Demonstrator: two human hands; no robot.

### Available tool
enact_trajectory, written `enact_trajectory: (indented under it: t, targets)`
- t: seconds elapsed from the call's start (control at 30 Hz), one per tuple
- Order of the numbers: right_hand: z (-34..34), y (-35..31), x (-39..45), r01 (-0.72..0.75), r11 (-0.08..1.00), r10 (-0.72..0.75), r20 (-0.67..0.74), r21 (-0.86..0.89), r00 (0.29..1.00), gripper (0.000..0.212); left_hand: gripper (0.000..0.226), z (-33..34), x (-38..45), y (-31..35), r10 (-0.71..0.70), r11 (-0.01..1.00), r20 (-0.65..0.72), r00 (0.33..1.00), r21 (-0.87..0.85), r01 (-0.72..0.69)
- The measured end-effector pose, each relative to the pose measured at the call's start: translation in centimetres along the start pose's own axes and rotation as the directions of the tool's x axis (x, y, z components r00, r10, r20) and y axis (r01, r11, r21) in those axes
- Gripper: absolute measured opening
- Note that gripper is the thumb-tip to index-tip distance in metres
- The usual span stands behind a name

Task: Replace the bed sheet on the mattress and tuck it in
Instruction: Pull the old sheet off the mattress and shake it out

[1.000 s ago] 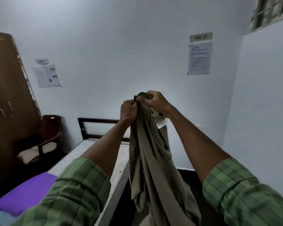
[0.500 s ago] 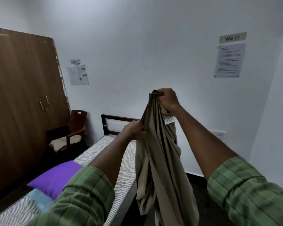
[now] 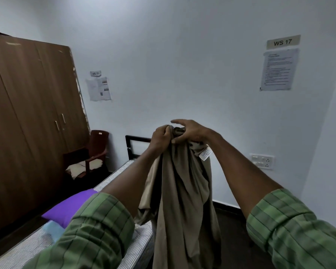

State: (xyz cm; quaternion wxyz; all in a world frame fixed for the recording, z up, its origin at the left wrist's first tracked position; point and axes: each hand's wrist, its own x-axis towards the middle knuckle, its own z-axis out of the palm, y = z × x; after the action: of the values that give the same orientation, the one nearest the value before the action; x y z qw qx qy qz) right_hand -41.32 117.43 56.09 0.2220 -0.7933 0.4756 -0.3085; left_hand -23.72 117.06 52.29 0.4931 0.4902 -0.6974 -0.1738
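Standing by the bed, I would take things from the left. The wardrobe [image 3: 27,121] fills that side, with a dark chair [image 3: 94,150] in the corner beyond it. The mattress [image 3: 113,177] lies bare and striped, a purple pillow [image 3: 70,205] and something pale blue [image 3: 53,230] resting on it.

Raised over the bed's near edge, the left hand [image 3: 161,137] is curled tight round the gathered top of the beige bed sheet [image 3: 178,191]. Just beside it, the right hand [image 3: 190,131] has its upper fingers lifted and loose while thumb and lower fingers pinch the same bunch. The cloth hangs in one long twist, beside the mattress, not spread on it.

To my eye the step is finding an edge or corner. It would go best to keep one hand firmly on the bunch while the other runs along the hem, using the white label [image 3: 205,154] as a guide to the seam, then to draw the hands well apart before casting the sheet over the mattress. The pillow would be better lifted off first.

The sheet's lower end runs out of view at the bottom. The headboard [image 3: 138,144] is partly blocked by the arms, the print on the wall notice [image 3: 278,69] is too small to read, and which part of the sheet is inside the fists cannot be told.
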Motion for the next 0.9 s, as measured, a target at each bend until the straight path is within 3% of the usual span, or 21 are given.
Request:
enact_trajectory:
  t: [0.07, 0.17, 0.27, 0.33, 0.4, 0.47, 0.57, 0.6, 0.67, 0.77, 0.83, 0.9]
  targets:
    - [0.9, -0.5, 0.1, 0.009, 1.0, -0.009, 0.014, -0.028, 1.0, 0.013, 0.043, -0.6, 0.1, 0.6, 0.061, 0.993, 0.051, 0.997, 0.099, -0.066]
    - [0.8, -0.2, 0.4, -0.03, 0.999, 0.029, -0.095, -0.01, 0.995, 0.036, 0.043, -1.8, 0.3, -0.1, 0.15, 0.939, 0.009, 0.989, 0.31, -0.146]
    - [0.3, -0.4, 0.7, -0.009, 1.0, 0.014, -0.165, 0.029, 0.986, 0.027, 0.044, -3.1, -0.3, -1.3, 0.257, 0.845, 0.065, 0.964, 0.469, -0.257]
    - [0.1, -1.2, 0.7, -0.016, 1.0, 0.016, -0.231, 0.001, 0.973, 0.019, 0.033, -3.7, -0.8, -1.5, 0.295, 0.808, 0.154, 0.943, 0.487, -0.332]
    - [0.2, -2.1, 0.9, -0.015, 1.0, 0.014, -0.307, -0.002, 0.952, 0.017, 0.032, -3.8, -1.3, -1.7, 0.236, 0.783, 0.212, 0.948, 0.536, -0.315]
    - [0.3, -3.0, 1.1, -0.019, 1.0, 0.02, -0.392, 0.006, 0.92, 0.021, 0.024, -3.9, -1.9, -2.0, 0.072, 0.764, 0.251, 0.965, 0.608, -0.216]
    - [0.0, -3.8, 1.1, -0.096, 0.995, 0.081, -0.537, -0.001, 0.84, 0.028, 0.021, -4.5, -2.6, -3.2, -0.103, 0.745, 0.35, 0.931, 0.647, -0.161]
    - [-0.3, -3.7, 1.1, -0.144, 0.989, 0.096, -0.56, -0.041, 0.823, 0.026, 0.022, -5.0, -2.8, -3.5, -0.123, 0.778, 0.307, 0.944, 0.62, -0.1]
    - [-0.8, -3.0, 0.9, -0.261, 0.951, 0.135, -0.531, -0.169, 0.836, 0.023, 0.032, -6.2, -2.7, -3.9, -0.112, 0.872, 0.093, 0.989, 0.486, 0.054]
    - [-0.7, -1.8, 0.4, -0.334, 0.867, 0.218, -0.322, -0.369, 0.921, 0.02, 0.034, -7.5, -2.3, -4.3, -0.1, 0.96, -0.202, 0.974, 0.236, 0.147]
    - [0.4, -1.6, 0.3, -0.285, 0.887, 0.216, -0.219, -0.363, 0.951, 0.017, 0.032, -7.6, -2.1, -4.1, -0.166, 0.983, -0.246, 0.955, 0.036, 0.181]
    - [1.5, -2.3, 0.2, -0.201, 0.957, 0.137, -0.286, -0.209, 0.948, 0.02, 0.031, -7.1, -2.1, -3.6, -0.23, 0.97, -0.093, 0.969, -0.103, 0.221]
